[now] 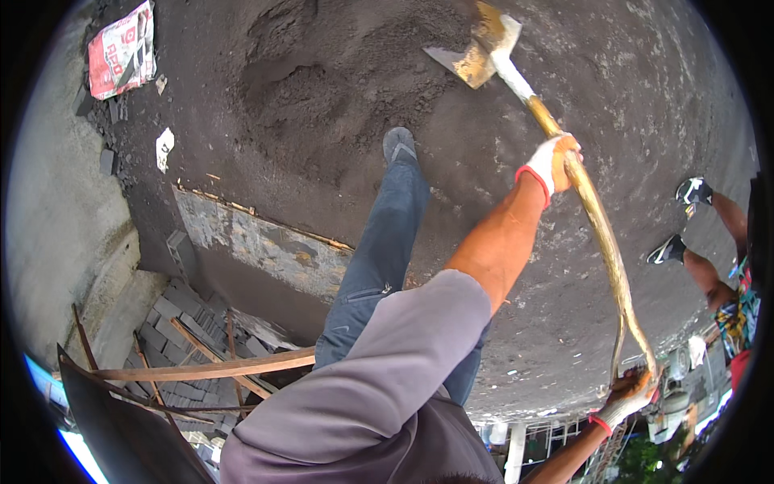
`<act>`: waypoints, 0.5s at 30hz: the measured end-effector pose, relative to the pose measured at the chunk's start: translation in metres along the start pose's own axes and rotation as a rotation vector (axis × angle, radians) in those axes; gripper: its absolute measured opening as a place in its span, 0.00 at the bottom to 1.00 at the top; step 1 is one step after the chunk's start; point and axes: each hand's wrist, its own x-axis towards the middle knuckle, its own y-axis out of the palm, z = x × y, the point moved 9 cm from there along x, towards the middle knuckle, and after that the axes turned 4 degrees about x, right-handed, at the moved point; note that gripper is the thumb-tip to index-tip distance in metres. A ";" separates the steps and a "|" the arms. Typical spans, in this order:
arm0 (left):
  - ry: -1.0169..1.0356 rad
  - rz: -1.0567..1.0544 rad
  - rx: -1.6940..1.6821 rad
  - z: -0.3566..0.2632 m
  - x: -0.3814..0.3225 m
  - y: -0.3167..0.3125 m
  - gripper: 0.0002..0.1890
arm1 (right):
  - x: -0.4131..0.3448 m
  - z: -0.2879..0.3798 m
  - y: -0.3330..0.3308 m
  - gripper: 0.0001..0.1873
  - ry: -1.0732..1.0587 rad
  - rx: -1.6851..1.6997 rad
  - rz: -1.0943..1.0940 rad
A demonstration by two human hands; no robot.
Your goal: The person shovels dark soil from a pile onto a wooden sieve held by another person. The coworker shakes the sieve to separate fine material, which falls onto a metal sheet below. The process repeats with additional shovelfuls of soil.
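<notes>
A long-handled shovel crosses the right half of the view, its worn yellow-and-white blade (481, 51) at the edge of a heap of dark sand (338, 78). My left hand (555, 162), in a white and orange work glove with a red cuff, grips the wooden shaft (595, 215) partway down. At the shaft's forked upper end, my gloved right hand (632, 393) is closed around the grip. The blade is tilted, and I cannot tell whether sand lies on it. One of my feet (400, 145), in a grey shoe, stands at the near side of the heap.
A red-and-white printed sack (123, 51) lies upper left beside a concrete wall (66, 157). A mottled board (266, 242) rests on the ground. Lower left, wooden poles (205, 369) cross before stacked grey blocks (166, 327). Another person's legs (704, 272) are at right.
</notes>
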 end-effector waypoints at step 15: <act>0.196 -0.326 0.092 -0.180 -0.125 -0.136 0.11 | -0.102 -0.070 0.098 0.33 0.123 -0.015 0.283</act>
